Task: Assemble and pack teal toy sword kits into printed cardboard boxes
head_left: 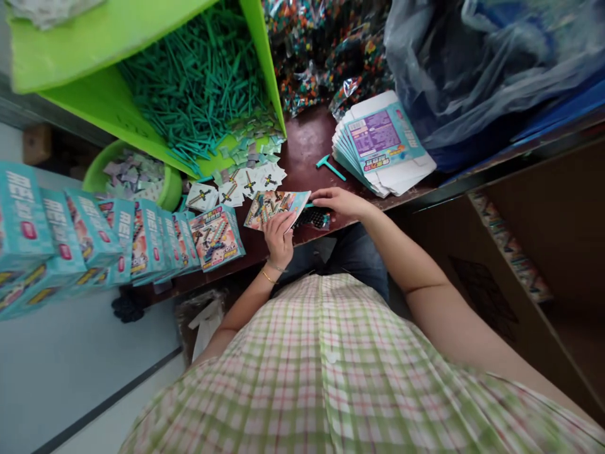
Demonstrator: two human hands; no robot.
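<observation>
My left hand (278,234) pinches the near edge of a colourful printed card (273,207) and holds it just above the dark wooden table (307,142). My right hand (341,202) lies beside it, fingers curled over a small dark packet of beads (312,218) next to the card's right edge. A loose teal plastic stick (329,167) lies farther back on the table. Small white sword cards (236,185) are spread to the left of the printed card.
A row of filled teal boxes (118,243) leans along the left. A stack of flat unfolded boxes (382,148) sits at the right. A green bin (155,82) holds teal sticks and a green bowl (135,176) holds paper pieces. Bead bags (326,50) are heaped behind.
</observation>
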